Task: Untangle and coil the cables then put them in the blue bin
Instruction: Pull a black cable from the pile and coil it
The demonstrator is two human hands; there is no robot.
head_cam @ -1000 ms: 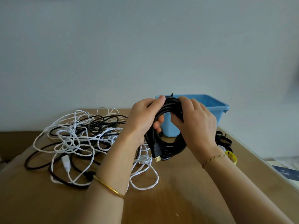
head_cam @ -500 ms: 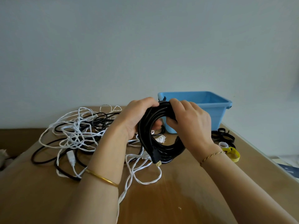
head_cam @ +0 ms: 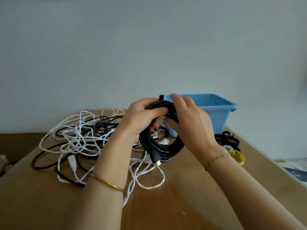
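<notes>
We held the black coil up over the table, just in front of the blue bin. Our left hand gripped the top of the ring, with the thumb across the loops and the fingers curled through the hole. Our right hand was close beside it, almost touching, with its fingers wrapped round the same top part. So both hands were together, and both were closed on the coil. A little black strap stuck up from the top, right by our right pointer finger. We thought we were tying the loops shut with it, but we could not see if it was done up.

The coil looked thick and a bit stiff, so we guessed the loops would spring open if we let go. It looked a little heavy, but not hard to lift. The top, where the strap sat, seemed the best place to hold, since all the loops meet there. The plug with the gold tip hung loose at the bottom and could catch on things.

Behind our left arm lay the messy pile of white and black cables, thin and floppy and all mixed up. That pile was not coiled yet. We could not see the bottom of the bin. More straps lay beside it.
</notes>
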